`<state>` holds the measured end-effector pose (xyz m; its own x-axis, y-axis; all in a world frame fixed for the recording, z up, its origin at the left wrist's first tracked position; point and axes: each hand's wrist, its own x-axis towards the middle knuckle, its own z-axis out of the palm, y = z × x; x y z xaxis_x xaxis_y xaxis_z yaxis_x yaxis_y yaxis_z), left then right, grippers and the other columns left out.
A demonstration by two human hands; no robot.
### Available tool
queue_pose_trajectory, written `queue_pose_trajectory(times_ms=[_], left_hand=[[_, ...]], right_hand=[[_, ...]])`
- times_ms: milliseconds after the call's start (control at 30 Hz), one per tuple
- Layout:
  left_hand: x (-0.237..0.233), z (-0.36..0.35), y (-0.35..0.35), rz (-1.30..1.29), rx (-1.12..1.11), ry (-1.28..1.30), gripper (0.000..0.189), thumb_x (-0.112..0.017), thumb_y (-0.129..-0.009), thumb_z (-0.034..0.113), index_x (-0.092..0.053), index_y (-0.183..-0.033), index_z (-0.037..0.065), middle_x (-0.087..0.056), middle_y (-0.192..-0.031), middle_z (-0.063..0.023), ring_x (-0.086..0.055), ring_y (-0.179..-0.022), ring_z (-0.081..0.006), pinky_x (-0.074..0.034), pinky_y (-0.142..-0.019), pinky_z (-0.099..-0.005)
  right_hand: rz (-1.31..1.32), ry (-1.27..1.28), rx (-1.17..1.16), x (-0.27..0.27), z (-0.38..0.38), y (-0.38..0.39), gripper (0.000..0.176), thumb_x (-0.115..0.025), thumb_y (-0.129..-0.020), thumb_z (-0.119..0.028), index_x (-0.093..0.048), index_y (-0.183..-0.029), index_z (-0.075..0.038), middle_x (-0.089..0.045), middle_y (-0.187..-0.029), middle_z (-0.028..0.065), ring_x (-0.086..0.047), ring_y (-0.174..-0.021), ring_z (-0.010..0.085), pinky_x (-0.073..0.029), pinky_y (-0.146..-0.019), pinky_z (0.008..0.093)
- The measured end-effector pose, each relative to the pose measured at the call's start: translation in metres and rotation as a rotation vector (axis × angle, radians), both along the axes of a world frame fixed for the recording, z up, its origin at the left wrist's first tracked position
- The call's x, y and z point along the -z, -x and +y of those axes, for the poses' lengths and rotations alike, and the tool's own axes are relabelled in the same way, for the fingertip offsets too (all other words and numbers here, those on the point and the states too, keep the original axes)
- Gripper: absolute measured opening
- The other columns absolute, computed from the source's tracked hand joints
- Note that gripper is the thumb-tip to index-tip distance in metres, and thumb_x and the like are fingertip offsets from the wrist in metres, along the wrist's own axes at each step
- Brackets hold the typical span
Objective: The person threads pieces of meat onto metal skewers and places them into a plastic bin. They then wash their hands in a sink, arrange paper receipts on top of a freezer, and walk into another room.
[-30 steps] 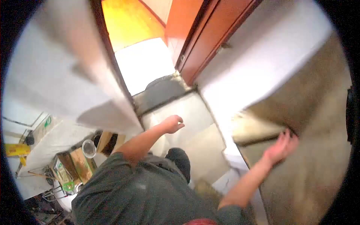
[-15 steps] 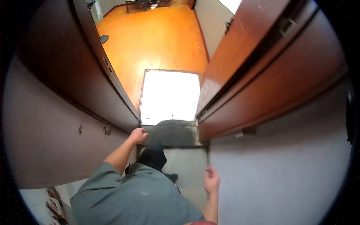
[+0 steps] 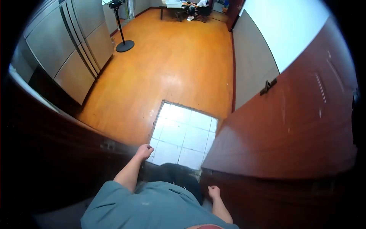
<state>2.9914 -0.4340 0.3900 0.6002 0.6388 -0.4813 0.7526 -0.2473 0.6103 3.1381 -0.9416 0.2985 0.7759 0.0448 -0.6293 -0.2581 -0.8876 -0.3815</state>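
My left hand (image 3: pixel 145 152) hangs low in front of me with its fingers curled in, beside the near left edge of the white tiled patch (image 3: pixel 183 133). My right hand (image 3: pixel 214 192) is at my right side, its fingers loosely curled, near the lower edge of the reddish-brown door (image 3: pixel 289 118). Neither hand touches the door or its dark handle (image 3: pixel 268 87). Whether anything small is inside the curled fingers cannot be seen.
Orange wooden flooring (image 3: pixel 171 65) spreads ahead. Tall metallic cabinets (image 3: pixel 72 42) line the left, with a stand fan (image 3: pixel 125 46) beyond them. At the far end a person (image 3: pixel 199 7) sits by a table (image 3: pixel 173 4). A dark door frame is close on my left.
I have moved forward through the doorway. The tiles, cabinets, fan and seated person now show more clearly. Both hands remain low and away from the door.
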Motion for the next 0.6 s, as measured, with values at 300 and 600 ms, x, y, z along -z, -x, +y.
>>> queue_pose_trajectory(times_ms=[300, 600], left_hand=[[0.025, 0.137, -0.059, 0.166, -0.383, 0.045, 0.037, -0.062, -0.079, 0.034, -0.071, -0.09, 0.0, -0.069, -0.088, -0.02, -0.067, -0.086, -0.0318, -0.051, -0.082, -0.0383], [0.029, 0.205, -0.048, 0.173, -0.979, 0.088, 0.033, -0.064, -0.083, 0.032, -0.071, -0.092, 0.001, -0.07, -0.092, -0.0173, -0.067, -0.088, -0.0321, -0.051, -0.08, -0.0385]], right_hand=[[0.162, 0.066, -0.427, 0.008, 0.131, -0.19, 0.027, -0.064, -0.084, -0.023, -0.067, -0.079, 0.003, -0.067, -0.072, 0.0143, -0.064, -0.061, 0.0218, -0.05, -0.058, 0.0374], [-0.251, -0.065, -0.836, 0.045, 0.467, -0.594, 0.031, -0.056, -0.085, -0.024, -0.065, -0.071, 0.003, -0.063, -0.06, 0.0143, -0.061, -0.051, 0.0237, -0.049, -0.05, 0.0409]])
